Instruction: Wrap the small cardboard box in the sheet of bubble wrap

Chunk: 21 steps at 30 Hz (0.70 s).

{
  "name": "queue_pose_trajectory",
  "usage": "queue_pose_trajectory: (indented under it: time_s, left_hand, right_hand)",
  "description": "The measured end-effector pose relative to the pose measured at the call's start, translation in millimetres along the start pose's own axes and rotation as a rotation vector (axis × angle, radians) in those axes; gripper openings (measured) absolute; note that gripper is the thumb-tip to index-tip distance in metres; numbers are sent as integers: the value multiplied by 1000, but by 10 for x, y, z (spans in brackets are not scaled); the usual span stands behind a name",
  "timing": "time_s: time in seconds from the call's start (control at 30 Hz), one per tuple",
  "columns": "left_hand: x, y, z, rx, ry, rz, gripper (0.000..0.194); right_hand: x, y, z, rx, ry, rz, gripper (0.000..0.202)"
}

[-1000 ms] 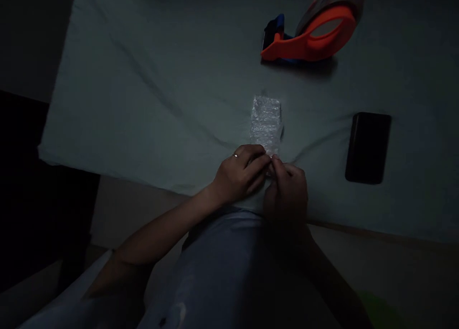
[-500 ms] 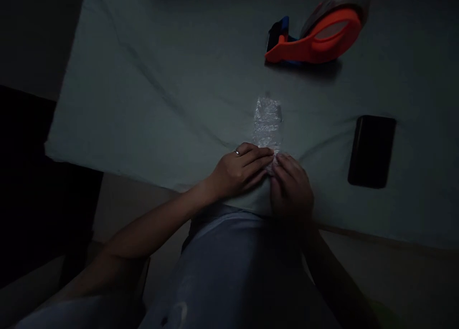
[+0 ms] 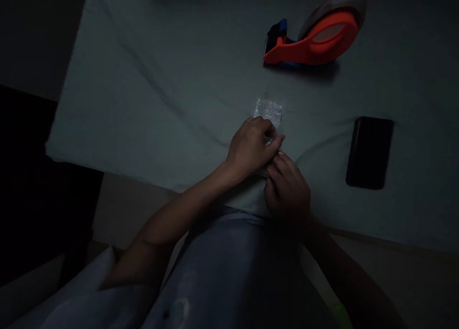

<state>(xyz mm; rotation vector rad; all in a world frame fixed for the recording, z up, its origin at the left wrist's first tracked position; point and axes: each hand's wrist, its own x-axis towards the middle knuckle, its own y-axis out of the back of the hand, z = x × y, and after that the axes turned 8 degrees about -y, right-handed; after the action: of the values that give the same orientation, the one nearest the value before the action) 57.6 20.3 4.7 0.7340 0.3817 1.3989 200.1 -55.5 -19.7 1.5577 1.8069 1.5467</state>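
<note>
A small packet in clear, crinkled plastic wrap (image 3: 268, 109) lies on the pale cloth near the table's front edge. My left hand (image 3: 253, 145) rests over the packet's middle with its fingers curled, and what its fingertips grip is hidden. Just below and to the right, my right hand (image 3: 289, 183) has its fingers bent together at the packet's near end, close to my left thumb. Whatever lies between the right fingertips is too dark and small to tell. Much of the packet is covered by the two hands.
An orange and blue tape dispenser (image 3: 311, 49) with a roll of tape lies beyond the packet, towards the upper right. A black rectangular object (image 3: 370, 153) is on the right. The table's cloth (image 3: 161, 128) has creases, and its front edge runs close to my body.
My left hand has moved up and to the right over the packet, with its fingers now curled and its thumb showing. My right hand has shifted slightly left.
</note>
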Motion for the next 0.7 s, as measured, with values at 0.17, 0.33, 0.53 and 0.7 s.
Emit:
queue_pose_trajectory:
  time_s: [0.17, 0.33, 0.53, 0.7]
  left_hand:
    - [3, -92, -82, 39, 179, 92, 8]
    - [16, 1, -143, -1, 325, 43, 16]
    - [219, 125, -188, -117, 384, -78, 65]
    - [333, 160, -237, -363, 393, -254, 7]
  right_hand:
    - [-4, -15, -16, 0, 2, 7, 35]
    - [2, -16, -5, -6, -7, -5, 34]
    - [37, -1, 49, -42, 39, -32, 30]
    - [57, -29, 86, 23, 75, 11, 30]
